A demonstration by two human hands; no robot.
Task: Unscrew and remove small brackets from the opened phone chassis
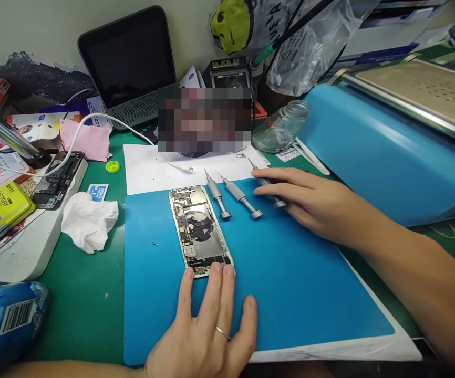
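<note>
An opened phone (198, 229) with its insides showing lies on a blue mat (290, 273). My left hand (207, 325) rests flat on the mat, fingers stretched, its fingertips touching the phone's near end. My right hand (310, 205) lies over a grey screwdriver (267, 184) at the mat's far edge, fingers curled on its handle. Two more grey screwdrivers (217, 197) (241, 197) lie side by side between the phone and my right hand.
A crumpled white tissue (89, 220) and another opened phone (56, 178) on a white block sit at the left. A glass jar (282, 126), a dark tablet (131, 63), a white cable (133, 131) and a blue sheet (377, 152) stand behind.
</note>
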